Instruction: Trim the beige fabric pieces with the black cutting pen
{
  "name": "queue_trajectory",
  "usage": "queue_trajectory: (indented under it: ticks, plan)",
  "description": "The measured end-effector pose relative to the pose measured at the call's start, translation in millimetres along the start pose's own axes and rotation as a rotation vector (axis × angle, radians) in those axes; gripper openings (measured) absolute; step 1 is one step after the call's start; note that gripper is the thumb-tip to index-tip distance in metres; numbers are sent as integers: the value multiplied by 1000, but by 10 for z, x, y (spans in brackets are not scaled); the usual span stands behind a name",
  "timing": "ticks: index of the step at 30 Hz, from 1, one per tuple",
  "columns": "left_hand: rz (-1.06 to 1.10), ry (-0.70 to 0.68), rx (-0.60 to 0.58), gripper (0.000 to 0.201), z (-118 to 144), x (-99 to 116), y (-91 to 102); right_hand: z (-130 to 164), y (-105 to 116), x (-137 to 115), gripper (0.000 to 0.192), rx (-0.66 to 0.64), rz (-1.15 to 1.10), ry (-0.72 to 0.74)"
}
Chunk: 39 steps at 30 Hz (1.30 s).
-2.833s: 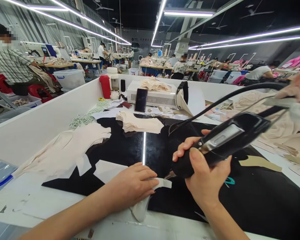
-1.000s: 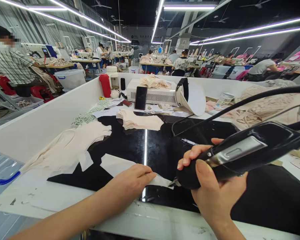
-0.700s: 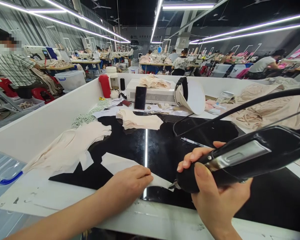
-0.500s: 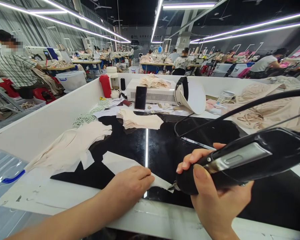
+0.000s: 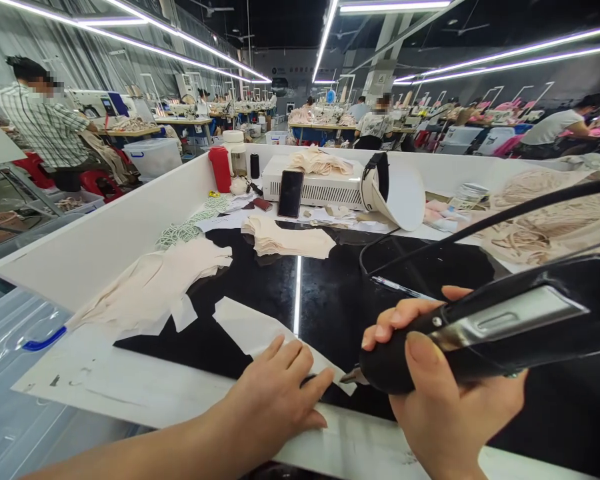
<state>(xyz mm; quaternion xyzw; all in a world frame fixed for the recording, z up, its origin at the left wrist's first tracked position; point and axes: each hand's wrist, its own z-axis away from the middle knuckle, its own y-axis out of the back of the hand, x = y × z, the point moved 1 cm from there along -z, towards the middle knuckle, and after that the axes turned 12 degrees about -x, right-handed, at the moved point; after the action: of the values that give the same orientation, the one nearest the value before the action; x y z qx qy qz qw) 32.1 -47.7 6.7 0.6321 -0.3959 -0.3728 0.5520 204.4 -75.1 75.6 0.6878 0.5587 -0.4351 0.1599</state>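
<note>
A pale, flat piece of fabric [image 5: 240,327] lies slantwise on the black table surface [image 5: 205,293]. My left hand [image 5: 280,387] rests over its near edge, fingers spread and thumb out to the side. Wrapped around the black grip of a corded hand-held power tool [image 5: 495,333] is my right hand [image 5: 445,393], thumb along the near side. The tool's narrow metal tip [image 5: 353,378] touches or hovers just over the right end of the fabric; which one I cannot tell. Part of the fabric is hidden under my left fingers.
Stacked cream fabric pieces [image 5: 287,239] lie ahead, with a larger cream pile [image 5: 155,283] to the left. Behind stand a phone [image 5: 291,193], a white vented box [image 5: 330,190] and a white visor [image 5: 403,193]. A black cable [image 5: 460,223] arches at right. A pen [image 5: 400,287] lies near the tool.
My left hand's fingers have spread apart from a closer grouping, and the hand sits slightly lower. The tool tip stays by the fabric's right end. The whole view has shifted slightly.
</note>
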Motion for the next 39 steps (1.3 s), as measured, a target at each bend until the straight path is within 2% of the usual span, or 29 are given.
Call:
queue_trajectory:
  ticks: [6, 27, 34, 39]
  plan:
    - [7, 0, 21, 66, -13, -7, -15, -134, -106, 100, 44, 0, -32, 11]
    - [79, -30, 74, 65, 2, -28, -36, -145, -229, 253, 43, -56, -47, -70]
    - [80, -43, 68, 62, 26, -43, -51, -176, -293, 291, 43, -73, -109, -38]
    - [90, -56, 80, 64, 45, -58, -44, -163, -317, 363, 45, -94, -82, -66]
